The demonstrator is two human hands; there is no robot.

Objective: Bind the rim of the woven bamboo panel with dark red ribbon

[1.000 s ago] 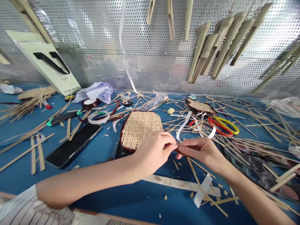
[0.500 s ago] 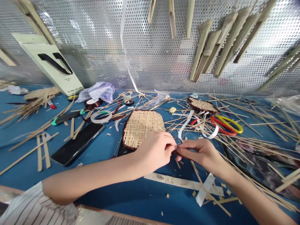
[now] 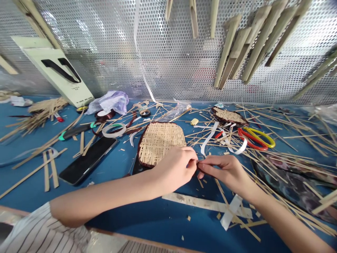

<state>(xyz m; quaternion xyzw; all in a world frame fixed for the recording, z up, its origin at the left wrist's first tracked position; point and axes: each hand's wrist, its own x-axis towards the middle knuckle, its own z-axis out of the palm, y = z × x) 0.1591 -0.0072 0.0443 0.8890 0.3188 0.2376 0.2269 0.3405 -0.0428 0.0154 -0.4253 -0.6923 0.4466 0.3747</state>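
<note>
My left hand (image 3: 177, 168) is closed in a pinch at the centre, beside the lower right corner of a woven bamboo mat (image 3: 161, 140) with a dark bound edge. Fingertip to fingertip with it, my right hand (image 3: 225, 169) pinches too. What lies between the fingertips is small and dark, too tiny to make out. Part of a black object shows under the mat's lower left side. Below the hands a flat pale strip (image 3: 195, 202) lies on the blue table, crossed at its right end by a white piece.
A phone (image 3: 88, 160), a tape roll (image 3: 114, 130) and a green-handled tool (image 3: 77, 131) lie left. Red-and-yellow scissors (image 3: 256, 138) and a smaller woven piece (image 3: 229, 116) lie right, among scattered bamboo strips. Behind stands a perforated metal panel (image 3: 173, 66).
The view has shifted slightly. Both hands hold nearly the same pinched pose at the mat's corner; nothing else has visibly moved.
</note>
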